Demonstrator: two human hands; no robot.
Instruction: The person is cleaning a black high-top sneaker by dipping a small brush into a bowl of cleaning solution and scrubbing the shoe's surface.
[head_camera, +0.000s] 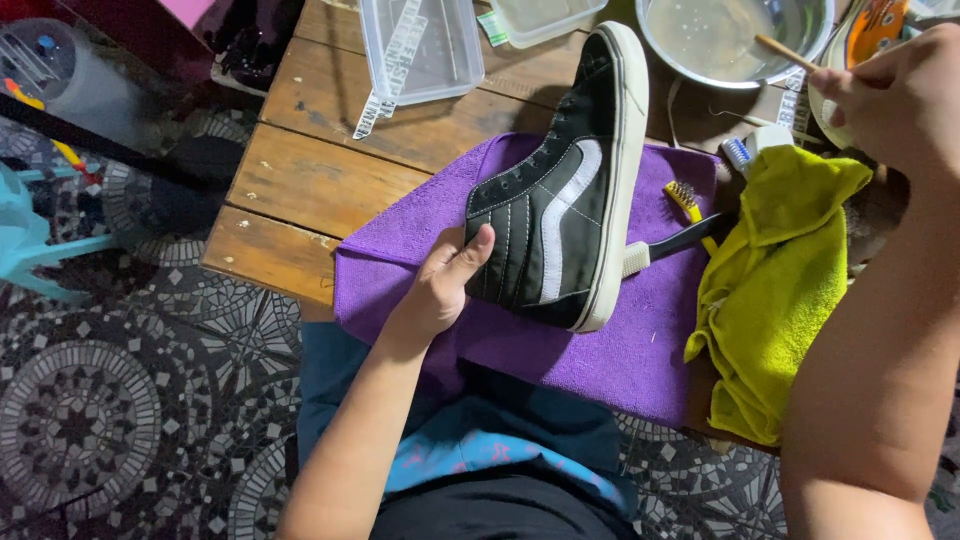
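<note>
Sneaker (565, 190), black high-top with a white side stripe and white sole, lies on its side on a purple cloth (640, 350) spread over the near edge of a wooden table (300, 190), toe pointing away from the person. Left hand (440, 285) grips the shoe at the ankle opening, thumb pressed flat on the black upper, fingers tucked behind it out of sight. Right hand (895, 95) is raised at the far right, closed around a thin wooden stick (785, 52) whose tip reaches over a metal bowl (735, 40) holding cloudy liquid; whether the stick carries a brush head cannot be told. Black-handled brush (675, 245) rests on the purple cloth just beside the sole, its white end touching the sole's edge. Yellow-bristled brush (685, 195) lies close by, near the sole too. Crumpled yellow-green cloth (775, 290) sits at the right, overlapping the purple cloth and hanging off the table edge. Small blue-and-white brush (745, 150) lies just above it. Clear plastic tray (420, 45) and a second clear container (540, 18) sit on the far side of the table. Patterned tile floor (110, 400) below; the person's lap in blue fabric sits under the table edge.
</note>
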